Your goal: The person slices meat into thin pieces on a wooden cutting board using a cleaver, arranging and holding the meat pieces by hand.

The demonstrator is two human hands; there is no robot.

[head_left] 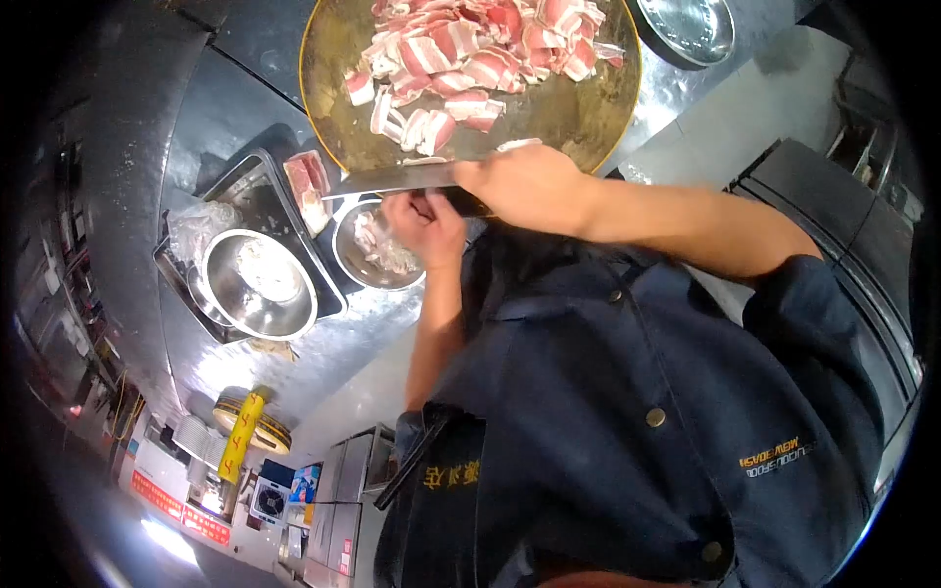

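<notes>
My right hand (529, 191) is closed round the handle end of a cleaver (397, 178), whose broad blade points left over the near edge of the round cutting board (368, 132). Just below the blade is my left hand (428, 230), its fingers curled; whatever they hold is hidden. Sliced streaky meat (461, 59) lies heaped on the far part of the board. An uncut-looking piece of meat (310, 186) rests left of the blade tip. Beside my left hand, a steel bowl (353, 257) holds pale meat scraps.
Left of the board, a dark tray (328, 284) carries a steel bowl (304, 309) with white contents and a crumpled plastic bag (201, 230). A round steel container (698, 54) stands at the upper right. Farther off are a yellow roll (240, 438) and stacked plates (199, 441).
</notes>
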